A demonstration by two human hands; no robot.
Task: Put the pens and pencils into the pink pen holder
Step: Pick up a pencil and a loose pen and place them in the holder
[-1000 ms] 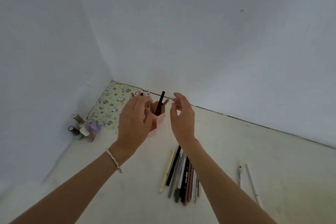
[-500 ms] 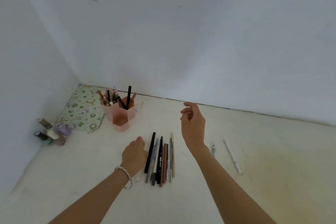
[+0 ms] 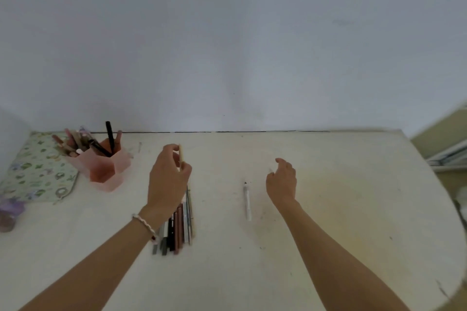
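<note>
left hand (image 3: 168,179) now raised off the bench (image 3: 328,209), pinching a beige pencil (image 3: 181,156) upright above the pen row (image 3: 180,225), right hand (image 3: 281,179) empty, fingers loosely curled near white pen (image 3: 247,201), pink pen holder (image 3: 101,166) far left

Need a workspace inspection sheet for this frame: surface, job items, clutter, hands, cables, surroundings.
Surface: off-white table, scuffed, specks.
Job's things: pink pen holder back left, already holding several pens; row of pens lying flat, partly under the left wrist; white pen lying alone; beige pencil in the left hand.
Clutter: floral pouch left of holder; purple jar at left edge.
Grippers: left hand pinching the pencil, raised; right hand empty, open, beside the white pen.
Cables: nothing seen.
Surroundings: plain wall behind.
</note>
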